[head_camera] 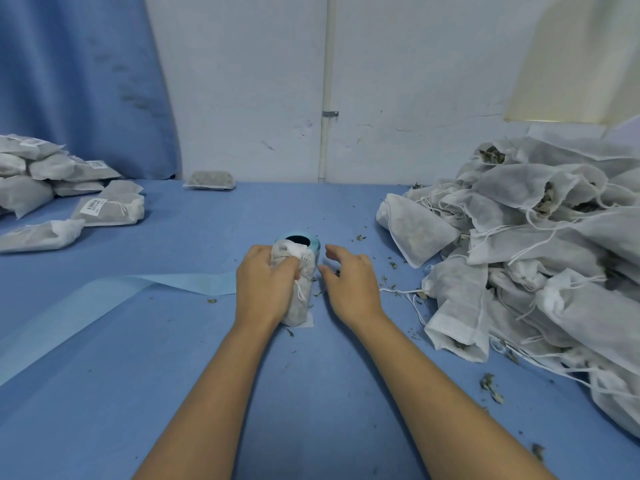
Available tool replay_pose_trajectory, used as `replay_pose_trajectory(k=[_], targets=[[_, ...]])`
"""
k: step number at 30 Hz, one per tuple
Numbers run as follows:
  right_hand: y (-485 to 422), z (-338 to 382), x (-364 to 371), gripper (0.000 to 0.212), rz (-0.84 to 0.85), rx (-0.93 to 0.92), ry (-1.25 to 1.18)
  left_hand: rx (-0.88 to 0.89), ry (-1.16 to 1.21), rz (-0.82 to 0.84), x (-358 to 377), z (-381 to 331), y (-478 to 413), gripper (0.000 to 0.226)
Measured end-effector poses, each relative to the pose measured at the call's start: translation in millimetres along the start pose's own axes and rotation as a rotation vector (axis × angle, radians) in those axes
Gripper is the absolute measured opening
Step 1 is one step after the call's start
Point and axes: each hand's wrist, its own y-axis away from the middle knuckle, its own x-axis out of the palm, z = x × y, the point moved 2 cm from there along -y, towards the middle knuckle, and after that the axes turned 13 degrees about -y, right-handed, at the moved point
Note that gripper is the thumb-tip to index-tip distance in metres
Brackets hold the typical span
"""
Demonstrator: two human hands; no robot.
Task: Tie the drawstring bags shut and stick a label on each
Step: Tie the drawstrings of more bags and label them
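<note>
- While the left hand [265,282] grips a small white mesh drawstring bag [300,292] on the blue counter [311,393], its fingers curl unseen.
- Right hand [346,285], loosely spread beside it, holds nothing.
- Pale blue roll [314,245] sits half hidden behind the bag.

I see a table under a blue cloth [194,393], and I place everything by the label roll [316,251] standing mid-table. Touching the roll's near side, a filled bag [299,299] rests on the cloth, gripped by the person's left hand [265,282]. A pale blue backing strip [114,294] runs left and nearer from the roll. Far left of it lie labelled bags [104,207]; right of it, a heap of untied bags [540,258]. Beyond it, one flat bag [209,180] sits by the wall. Leaf crumbs [490,388] scatter right of it.
</note>
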Motion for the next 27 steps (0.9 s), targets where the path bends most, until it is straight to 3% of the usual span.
replay_pose_trajectory(k=[4,8,20,27], targets=[[-14.4,-0.8,7.0,0.054,0.063,0.064,0.043,0.028,-0.034,-0.043,2.2,7.2,-4.1,0.012],[-20.9,1.1,11.0,0.045,0.041,0.036,0.048,0.031,0.004,-0.058,4.7,11.4,-6.0,0.006],[-13.2,-0.2,12.1,0.024,-0.117,0.069,-0.042,0.004,0.086,-0.050,5.3,10.4,-2.5,0.016],[-20.9,-1.9,11.2,0.043,-0.031,0.033,-0.144,0.009,0.116,-0.047,5.4,12.4,-3.2,0.019]])
